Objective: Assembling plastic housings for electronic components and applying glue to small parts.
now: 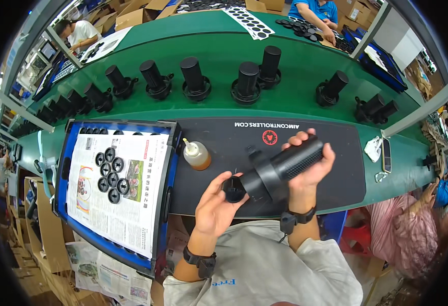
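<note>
Black flanged cylinder (278, 176), tilted over dark mat (338, 178), wrapped in curled right hand (308, 178); round black cap (233, 189) pinched at its lower end in half-curled left hand (216, 208); room rightward, blue-lined tray (171, 176) edge left.

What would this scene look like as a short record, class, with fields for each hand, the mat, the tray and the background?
Left hand: holds a small round black piece at the cylinder's near-left end
Right hand: grips a large black cylinder, tilted
Mat: dark, under both hands; a bottle of amber liquid at its left
Tray: blue and black, newspaper inside, a cluster of round black parts on top
Background: more black cylinders along a green surface
</note>
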A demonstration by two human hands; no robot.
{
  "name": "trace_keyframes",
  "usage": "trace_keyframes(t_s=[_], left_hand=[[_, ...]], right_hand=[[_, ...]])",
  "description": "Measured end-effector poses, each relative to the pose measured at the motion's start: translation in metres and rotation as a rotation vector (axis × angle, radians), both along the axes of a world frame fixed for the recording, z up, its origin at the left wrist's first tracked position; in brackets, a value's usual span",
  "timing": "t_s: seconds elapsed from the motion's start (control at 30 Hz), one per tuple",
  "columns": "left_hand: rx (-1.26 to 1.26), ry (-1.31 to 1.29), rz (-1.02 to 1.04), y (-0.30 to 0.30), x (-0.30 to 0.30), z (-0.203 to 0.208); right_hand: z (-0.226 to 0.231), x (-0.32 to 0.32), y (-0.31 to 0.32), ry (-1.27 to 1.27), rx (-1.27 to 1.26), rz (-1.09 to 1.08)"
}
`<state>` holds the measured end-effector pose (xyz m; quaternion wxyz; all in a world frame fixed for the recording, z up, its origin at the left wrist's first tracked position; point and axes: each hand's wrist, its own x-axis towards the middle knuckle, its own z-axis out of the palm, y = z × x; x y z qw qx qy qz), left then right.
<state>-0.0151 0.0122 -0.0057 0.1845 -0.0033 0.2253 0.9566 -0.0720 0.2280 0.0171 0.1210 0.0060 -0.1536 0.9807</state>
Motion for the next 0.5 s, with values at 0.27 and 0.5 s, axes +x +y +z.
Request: trace_keyframes(t_s=[0.27, 0.5], left_hand=[[-0.557, 0.529, 0.341, 0.018, 0.001, -0.008], [-0.609, 0.482, 0.271, 0.009, -0.002, -0.018]], right_hand=[[-0.02, -0.006, -0.012, -0.101, -0.021, -0.018], [-0.027, -0.009, -0.012, 0.033, 0.063, -0.025]])
